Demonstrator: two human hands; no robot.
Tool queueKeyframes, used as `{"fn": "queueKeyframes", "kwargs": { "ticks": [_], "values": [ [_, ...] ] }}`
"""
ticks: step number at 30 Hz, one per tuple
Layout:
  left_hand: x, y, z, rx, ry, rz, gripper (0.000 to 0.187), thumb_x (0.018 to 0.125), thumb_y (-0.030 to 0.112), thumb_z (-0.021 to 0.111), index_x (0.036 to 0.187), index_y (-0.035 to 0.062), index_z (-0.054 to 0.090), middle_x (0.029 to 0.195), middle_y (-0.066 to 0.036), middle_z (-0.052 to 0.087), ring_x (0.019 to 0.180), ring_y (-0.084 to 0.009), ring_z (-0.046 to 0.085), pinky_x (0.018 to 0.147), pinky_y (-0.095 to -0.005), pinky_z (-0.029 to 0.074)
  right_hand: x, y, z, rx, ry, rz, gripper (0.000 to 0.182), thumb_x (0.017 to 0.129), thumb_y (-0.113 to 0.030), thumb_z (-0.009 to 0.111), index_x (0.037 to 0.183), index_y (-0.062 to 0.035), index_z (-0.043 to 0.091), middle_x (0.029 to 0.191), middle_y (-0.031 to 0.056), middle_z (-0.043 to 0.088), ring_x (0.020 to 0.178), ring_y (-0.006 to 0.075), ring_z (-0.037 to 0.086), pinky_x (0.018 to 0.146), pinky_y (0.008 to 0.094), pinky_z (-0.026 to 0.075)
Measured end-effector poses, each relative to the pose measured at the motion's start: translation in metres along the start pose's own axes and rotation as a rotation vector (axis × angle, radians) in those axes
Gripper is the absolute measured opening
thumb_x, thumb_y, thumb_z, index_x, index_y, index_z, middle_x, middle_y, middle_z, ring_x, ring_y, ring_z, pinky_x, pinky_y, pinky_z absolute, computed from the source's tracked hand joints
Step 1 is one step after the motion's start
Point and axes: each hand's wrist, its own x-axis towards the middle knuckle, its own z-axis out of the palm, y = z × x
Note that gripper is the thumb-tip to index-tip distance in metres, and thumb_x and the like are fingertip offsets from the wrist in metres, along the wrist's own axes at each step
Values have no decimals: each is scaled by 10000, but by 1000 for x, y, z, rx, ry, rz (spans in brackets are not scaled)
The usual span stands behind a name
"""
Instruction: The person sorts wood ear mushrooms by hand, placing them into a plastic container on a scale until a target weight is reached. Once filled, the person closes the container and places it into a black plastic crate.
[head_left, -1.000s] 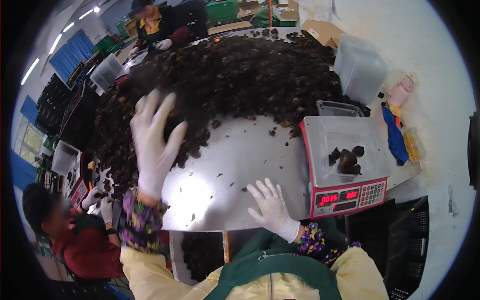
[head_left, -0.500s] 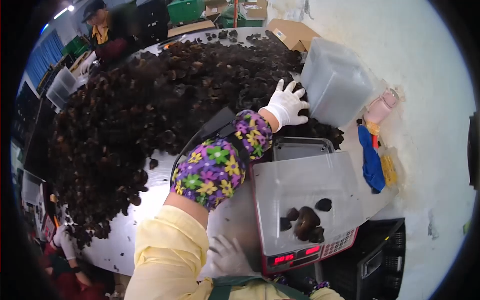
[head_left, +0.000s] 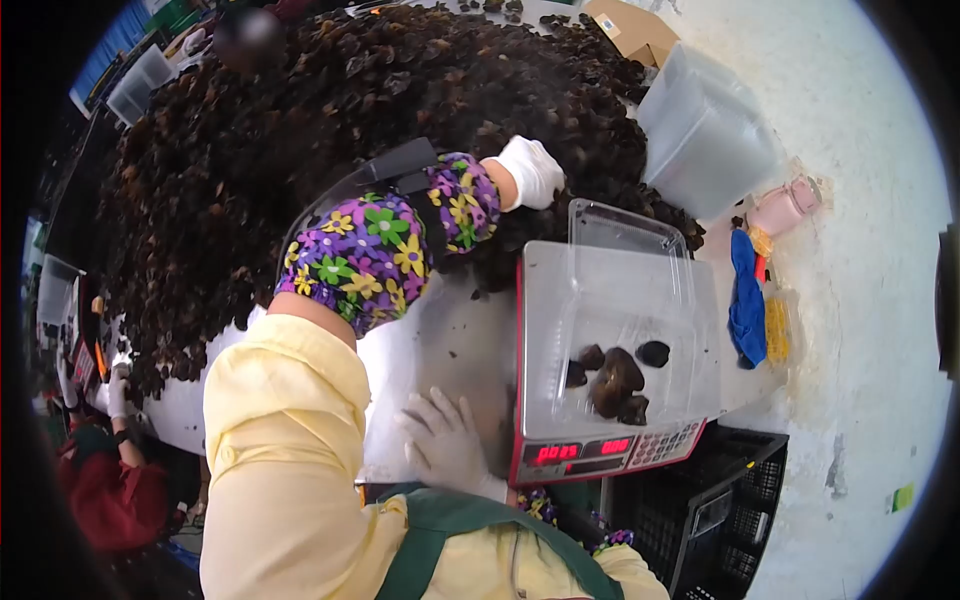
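My left hand (head_left: 530, 172), in a white glove, is closed in a fist at the near right side of a big heap of dark wood ear mushrooms (head_left: 330, 110). Whatever its fingers hold is hidden. My right hand (head_left: 445, 440), also gloved, lies flat with fingers a little apart on the metal table (head_left: 440, 345), left of a red digital scale (head_left: 585, 455). On the scale sits a clear plastic container (head_left: 665, 410) with several dark mushroom pieces (head_left: 617, 382) in it.
Stacked clear plastic boxes (head_left: 705, 135) and a cardboard box (head_left: 632, 30) stand at the far right. Along the wall lie a pink bottle (head_left: 785, 207) and a blue cloth (head_left: 746, 300). A black crate (head_left: 745, 500) is below the table. Another person's red sleeve (head_left: 125, 500) shows at lower left.
My left hand has moved left, away from the stacked boxes, and its spread fingers have closed into a fist. My right hand stays flat on the table. The view has shifted.
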Motion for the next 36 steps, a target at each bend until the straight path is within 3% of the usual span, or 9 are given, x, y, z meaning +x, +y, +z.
{"fn": "queueKeyframes", "kwargs": {
  "ticks": [4,9,13,16,23,25,29,31,36],
  "values": [
    [-40,-14,19,3,-3,-47,281,803,223,654,1060,222,766,1001,-72,754,980,-325,718,801,-445,582,1,-5,-2,-14,77,-4,450,906,-277,590,1333,-137,606,1439,146,508,1383,373,401,1158,591,266],
    [-120,-7,30,-11,79,-136,295,824,373,678,1080,250,758,1035,-23,720,974,-303,677,806,-438,570,1,-7,-2,-45,133,-16,485,881,-261,628,1347,-131,588,1386,153,539,1351,401,431,1133,619,300],
    [-199,8,49,-121,495,-314,321,810,361,706,1102,231,738,1125,-14,686,1043,-297,638,871,-444,535,4,-12,-3,-83,133,17,637,858,-258,659,1470,-216,488,1428,158,493,1349,425,418,1145,617,280],
    [-263,21,72,-21,618,-424,321,797,313,717,1105,221,716,1202,1,653,1137,-281,585,941,-447,496,4,-12,2,-157,173,5,731,847,-274,683,1529,-244,423,1488,164,432,1348,412,410,1143,603,289],
    [-393,28,109,82,541,-945,446,865,373,709,1293,260,650,1416,-89,547,1372,-369,422,1112,-634,308,4,-6,11,-225,288,-20,781,826,-234,694,1543,-169,391,1454,209,453,1307,434,441,1131,579,320],
    [-417,23,111,118,588,-1012,463,879,430,694,1310,268,642,1434,-93,534,1383,-383,406,1092,-675,307,3,-7,10,-188,371,-54,622,822,-166,687,1423,-127,532,1366,186,532,1258,405,491,1102,539,371],
    [-445,50,112,2,682,-878,469,887,406,707,1322,243,643,1431,-133,531,1369,-394,417,1114,-635,301,-2,5,13,-32,431,-129,424,821,-133,668,1244,-103,642,1235,151,593,1189,370,537,1073,520,398],
    [-441,83,112,-150,738,-803,415,882,306,708,1280,196,668,1405,-149,545,1361,-400,422,1112,-596,320,-5,2,10,18,458,-142,293,809,-63,662,1101,-76,684,1137,132,627,1134,353,575,1034,495,437],
    [-397,152,105,-420,773,-651,416,814,103,736,1227,121,683,1333,-203,580,1223,-409,538,1052,-469,429,-19,0,3,55,425,-213,274,801,-10,666,1065,-75,702,1106,132,654,1104,364,604,990,470,483]
  ]
}}
